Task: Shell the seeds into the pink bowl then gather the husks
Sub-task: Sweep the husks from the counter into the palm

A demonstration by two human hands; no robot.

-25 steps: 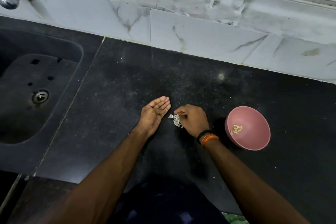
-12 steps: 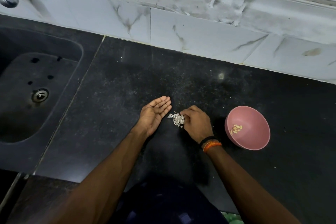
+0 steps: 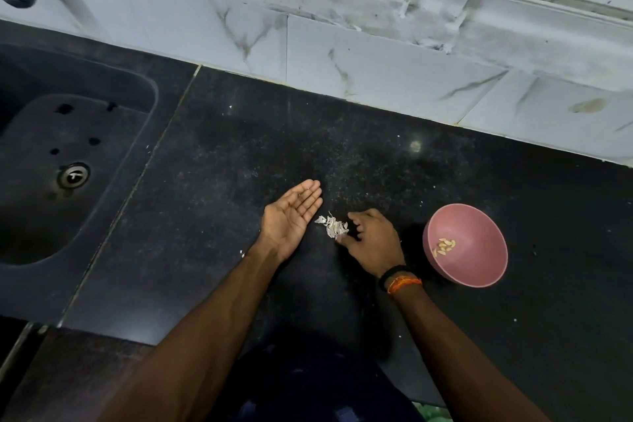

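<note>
While the left hand (image 3: 291, 216) lies palm up on the black granite counter (image 3: 212, 216), fingers straight and together and holding nothing, a small heap of pale husks (image 3: 333, 225) sits just off its fingertips. Just to the right of the heap, the right hand (image 3: 373, 240) rests knuckles up, its fingers loosely curled with the tips at the heap's edge; whether they pinch any husk cannot be told. Black and orange bands (image 3: 399, 279) circle that wrist. Near this hand, to its right, stands the pink bowl (image 3: 479, 271) with a few shelled seeds (image 3: 444, 246) lying inside. A dark sink (image 3: 68, 154) occupies the far left
</note>
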